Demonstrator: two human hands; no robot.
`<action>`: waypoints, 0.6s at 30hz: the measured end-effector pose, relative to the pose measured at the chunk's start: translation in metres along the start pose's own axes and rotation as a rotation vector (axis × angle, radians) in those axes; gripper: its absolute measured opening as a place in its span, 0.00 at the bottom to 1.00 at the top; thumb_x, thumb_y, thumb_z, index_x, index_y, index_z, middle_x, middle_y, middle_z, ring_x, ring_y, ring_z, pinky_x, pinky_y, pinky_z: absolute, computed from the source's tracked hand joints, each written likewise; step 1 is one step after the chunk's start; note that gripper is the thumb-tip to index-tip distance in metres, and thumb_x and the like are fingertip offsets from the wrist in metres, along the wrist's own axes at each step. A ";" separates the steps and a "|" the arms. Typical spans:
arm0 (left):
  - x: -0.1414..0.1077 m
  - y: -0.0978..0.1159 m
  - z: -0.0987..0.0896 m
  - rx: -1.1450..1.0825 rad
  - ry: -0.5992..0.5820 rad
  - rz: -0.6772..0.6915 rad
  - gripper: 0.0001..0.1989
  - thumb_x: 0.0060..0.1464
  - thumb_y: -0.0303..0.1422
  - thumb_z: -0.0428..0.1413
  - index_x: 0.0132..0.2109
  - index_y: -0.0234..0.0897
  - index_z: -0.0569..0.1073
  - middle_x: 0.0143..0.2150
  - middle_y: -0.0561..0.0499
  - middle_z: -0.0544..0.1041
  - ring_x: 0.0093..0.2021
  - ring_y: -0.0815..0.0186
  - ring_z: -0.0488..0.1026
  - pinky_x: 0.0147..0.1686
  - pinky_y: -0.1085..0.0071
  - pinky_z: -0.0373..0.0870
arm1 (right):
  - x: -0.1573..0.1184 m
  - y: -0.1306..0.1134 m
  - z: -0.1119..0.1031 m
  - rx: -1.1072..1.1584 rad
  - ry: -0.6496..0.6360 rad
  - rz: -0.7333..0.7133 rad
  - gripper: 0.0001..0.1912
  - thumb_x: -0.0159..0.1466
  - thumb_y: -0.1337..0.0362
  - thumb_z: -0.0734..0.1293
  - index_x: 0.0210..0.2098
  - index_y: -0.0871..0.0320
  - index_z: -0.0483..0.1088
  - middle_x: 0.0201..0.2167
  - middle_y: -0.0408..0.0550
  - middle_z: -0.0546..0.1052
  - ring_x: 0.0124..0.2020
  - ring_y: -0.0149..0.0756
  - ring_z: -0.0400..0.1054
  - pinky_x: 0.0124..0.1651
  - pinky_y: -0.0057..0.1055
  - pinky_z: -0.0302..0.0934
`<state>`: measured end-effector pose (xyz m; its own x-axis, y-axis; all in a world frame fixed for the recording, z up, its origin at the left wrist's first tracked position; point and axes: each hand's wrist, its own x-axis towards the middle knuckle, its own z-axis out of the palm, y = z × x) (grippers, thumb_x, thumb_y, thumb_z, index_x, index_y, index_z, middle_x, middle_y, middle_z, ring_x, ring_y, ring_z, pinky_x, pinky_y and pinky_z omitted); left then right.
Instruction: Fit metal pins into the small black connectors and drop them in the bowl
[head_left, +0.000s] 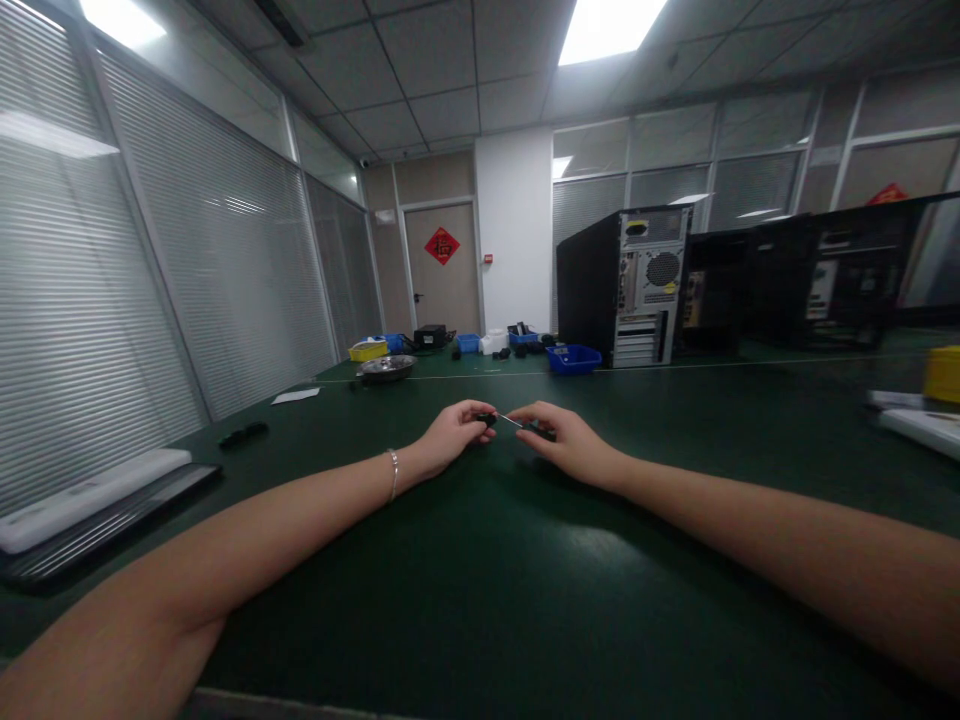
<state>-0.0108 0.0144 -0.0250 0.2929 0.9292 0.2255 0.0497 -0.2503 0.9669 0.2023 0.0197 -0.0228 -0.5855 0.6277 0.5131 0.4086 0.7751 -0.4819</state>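
Observation:
Over the middle of the green table (480,560), my left hand (455,437) pinches a small black part (487,420) between thumb and fingers. The part is too small for me to tell its kind. My right hand (568,443) is closed around the dark handle of a screwdriver (510,420). Its thin metal shaft points left and its tip reaches the black part, though I cannot tell whether it touches. Most of the handle is hidden inside the right hand.
A computer tower (645,290) stands at the back right behind a blue tray (574,360). A metal dish (386,367) and yellow tray (367,351) sit at the back left. Nearer left lie a white paper (295,396), dark objects (244,435) and a long white bar (94,495).

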 end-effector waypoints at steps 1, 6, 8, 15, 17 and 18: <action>0.000 -0.001 0.000 -0.015 0.003 -0.005 0.15 0.50 0.20 0.51 0.47 0.31 0.66 0.49 0.40 0.70 0.38 0.68 0.72 0.39 0.69 0.69 | 0.000 0.000 0.000 0.022 -0.001 0.015 0.15 0.62 0.61 0.62 0.48 0.55 0.68 0.44 0.48 0.70 0.43 0.38 0.64 0.45 0.35 0.60; 0.001 -0.004 -0.001 -0.054 0.009 -0.041 0.18 0.50 0.19 0.51 0.49 0.33 0.62 0.50 0.39 0.70 0.36 0.69 0.73 0.39 0.69 0.69 | -0.001 0.000 -0.002 0.142 0.001 0.123 0.15 0.62 0.60 0.62 0.47 0.57 0.68 0.43 0.48 0.71 0.44 0.38 0.64 0.46 0.34 0.59; 0.001 -0.006 -0.002 -0.044 -0.007 -0.035 0.17 0.50 0.20 0.51 0.48 0.33 0.62 0.50 0.39 0.70 0.37 0.69 0.73 0.39 0.68 0.68 | -0.001 -0.001 -0.002 0.172 0.011 0.174 0.16 0.62 0.59 0.61 0.47 0.58 0.68 0.41 0.48 0.72 0.39 0.36 0.66 0.42 0.32 0.60; 0.001 -0.008 -0.004 0.012 -0.030 -0.018 0.16 0.52 0.24 0.51 0.49 0.33 0.62 0.49 0.39 0.72 0.37 0.68 0.73 0.40 0.67 0.68 | 0.000 0.004 0.003 0.200 0.045 0.247 0.18 0.62 0.57 0.62 0.48 0.58 0.68 0.37 0.47 0.73 0.27 0.30 0.64 0.29 0.26 0.58; 0.001 -0.006 -0.003 0.025 -0.035 -0.019 0.16 0.52 0.24 0.51 0.49 0.34 0.61 0.48 0.39 0.72 0.37 0.67 0.72 0.39 0.66 0.68 | 0.000 0.005 0.004 0.197 0.056 0.253 0.18 0.62 0.58 0.61 0.49 0.57 0.68 0.37 0.47 0.73 0.28 0.30 0.64 0.29 0.27 0.58; 0.000 -0.005 -0.003 0.028 -0.038 -0.016 0.15 0.52 0.24 0.51 0.48 0.34 0.61 0.48 0.39 0.72 0.37 0.67 0.72 0.39 0.66 0.68 | 0.000 0.005 0.004 0.191 0.056 0.258 0.18 0.62 0.58 0.61 0.50 0.57 0.67 0.38 0.47 0.73 0.28 0.31 0.65 0.29 0.27 0.59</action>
<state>-0.0134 0.0166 -0.0297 0.3280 0.9222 0.2050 0.0813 -0.2438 0.9664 0.2013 0.0234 -0.0281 -0.4381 0.8086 0.3928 0.3966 0.5660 -0.7227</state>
